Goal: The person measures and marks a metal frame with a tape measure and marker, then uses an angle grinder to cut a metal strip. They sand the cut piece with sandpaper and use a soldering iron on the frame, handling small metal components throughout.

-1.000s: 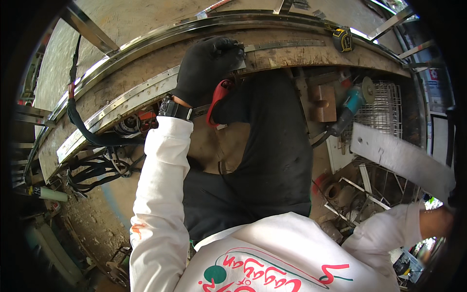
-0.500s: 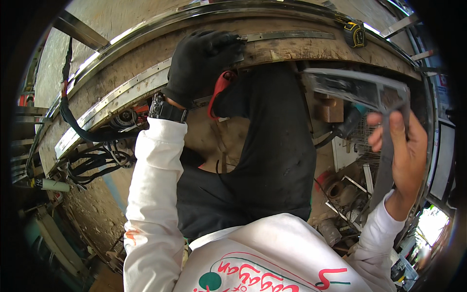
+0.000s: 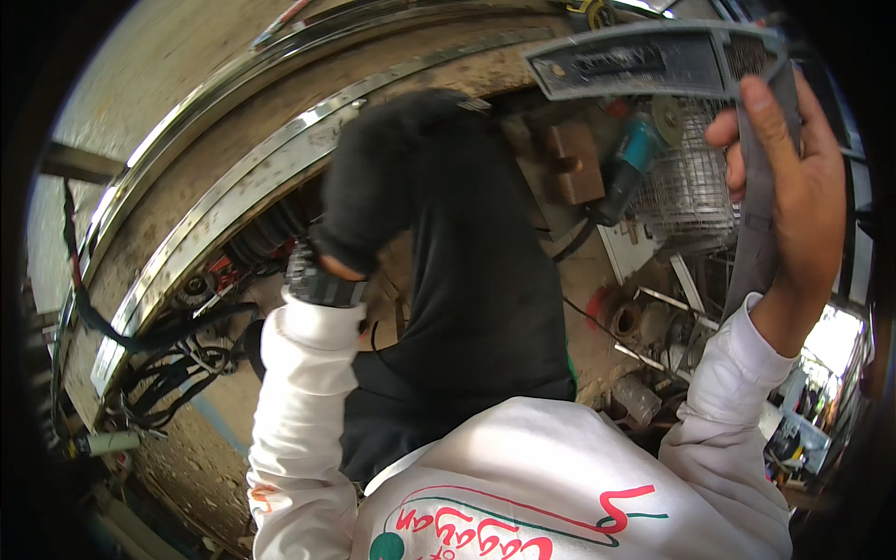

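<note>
Workshop bench (image 3: 233, 121) | wire basket (image 3: 686, 187) behind grinder (image 3: 630, 163) | right hand (image 3: 793, 196) grips grey mask (image 3: 672, 61) | left hand (image 3: 383, 196) gloved, grip unclear

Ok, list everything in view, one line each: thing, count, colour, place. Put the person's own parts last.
grey mask-like panel: one, grey, held up at top right, its strap in the bare hand
curved metal strip: one, silvery, along the workbench edge, upper left
workbench: one, brown and dusty, curving across the top
angle grinder: one, teal and black, under the bench, right of centre
wire basket: one, grey, right of the grinder
black cables: a bundle, black, lower left
wooden blocks: two, brown, left of the grinder
wristwatch: one, black, on the left wrist
left hand: one, in a black glove, raised at centre, blurred
right hand: one, bare, fingers closed on the strap
</note>
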A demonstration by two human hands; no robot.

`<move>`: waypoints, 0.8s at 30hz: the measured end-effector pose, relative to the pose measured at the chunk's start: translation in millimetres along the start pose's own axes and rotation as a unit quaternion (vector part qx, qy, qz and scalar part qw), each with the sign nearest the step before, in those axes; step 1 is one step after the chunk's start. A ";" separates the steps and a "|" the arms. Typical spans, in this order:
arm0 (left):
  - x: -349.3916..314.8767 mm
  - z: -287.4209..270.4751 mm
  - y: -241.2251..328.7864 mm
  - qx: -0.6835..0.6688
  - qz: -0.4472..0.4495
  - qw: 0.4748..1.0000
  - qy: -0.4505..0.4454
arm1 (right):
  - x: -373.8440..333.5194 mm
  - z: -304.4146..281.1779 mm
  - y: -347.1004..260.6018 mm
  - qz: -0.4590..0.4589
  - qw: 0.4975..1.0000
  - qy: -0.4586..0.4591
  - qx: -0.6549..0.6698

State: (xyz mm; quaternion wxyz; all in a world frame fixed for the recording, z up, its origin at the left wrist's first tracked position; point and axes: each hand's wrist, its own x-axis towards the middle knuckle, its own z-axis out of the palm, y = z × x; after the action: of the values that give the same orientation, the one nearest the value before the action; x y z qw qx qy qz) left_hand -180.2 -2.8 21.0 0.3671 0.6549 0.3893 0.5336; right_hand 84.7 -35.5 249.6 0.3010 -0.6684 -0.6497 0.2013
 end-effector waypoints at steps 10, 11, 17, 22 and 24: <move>40.4 132.5 -6.9 0.023 -0.038 0.959 -0.279 | -68.4 -43.3 96.7 0.181 0.981 0.059 -0.020; 41.7 136.0 -9.0 0.071 -0.002 0.953 -0.293 | -72.5 -46.3 100.0 0.179 0.982 0.060 -0.018; 45.5 138.7 -21.1 0.071 0.019 0.940 -0.333 | -79.3 -49.4 118.6 0.157 0.986 0.053 0.021; 42.5 137.7 -25.0 0.056 0.017 0.943 -0.327 | -75.3 -42.8 119.7 0.145 0.989 0.020 0.012; 44.7 137.7 -20.8 0.064 -0.004 0.941 -0.333 | -72.9 -42.7 120.0 0.138 0.990 0.008 0.018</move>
State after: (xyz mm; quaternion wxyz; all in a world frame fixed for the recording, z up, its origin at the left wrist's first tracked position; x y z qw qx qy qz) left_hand -41.4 37.3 -1.3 0.4352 0.8159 0.2803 0.2578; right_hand 197.1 -110.6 192.5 0.2876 -0.7475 -0.5452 0.2476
